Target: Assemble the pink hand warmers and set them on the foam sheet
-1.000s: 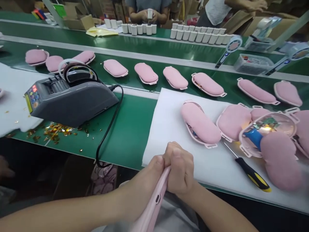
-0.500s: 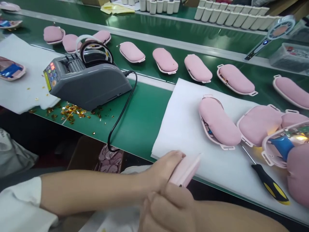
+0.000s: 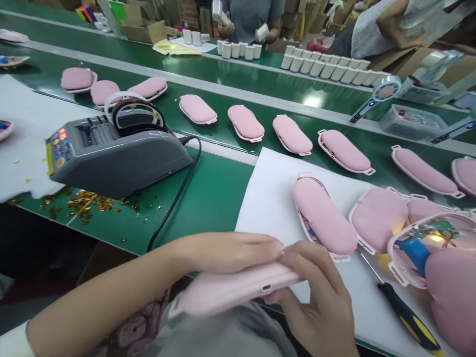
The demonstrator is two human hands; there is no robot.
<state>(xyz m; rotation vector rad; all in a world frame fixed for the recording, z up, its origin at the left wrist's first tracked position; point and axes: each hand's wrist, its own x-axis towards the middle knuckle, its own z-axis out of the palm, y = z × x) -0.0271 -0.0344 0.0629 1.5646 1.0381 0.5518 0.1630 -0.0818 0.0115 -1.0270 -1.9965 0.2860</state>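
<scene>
My left hand [image 3: 230, 252] lies flat over the top of a pink oval device [image 3: 230, 290], fingers pressed along it. My right hand [image 3: 320, 302] grips the same device from its right end, fingertips on its upper edge and thumb below, near a small slot in the side. The device is held level above my lap, just in front of the white foam sheet [image 3: 275, 198]. A finished pink device [image 3: 323, 215] rests on the sheet right behind my hands.
A grey tape dispenser [image 3: 115, 148] with a black cord stands at the left, gold scraps before it. A screwdriver [image 3: 409, 317] and several pink units, one open with a blue part [image 3: 414, 250], lie at the right. More pink units ride the conveyor [image 3: 208, 79]. Other people work across it.
The pink device has gone from tilted edge-up to lying level. My left hand now lies flat on top, and my right hand has opened from a fist to a fingertip hold at the right end.
</scene>
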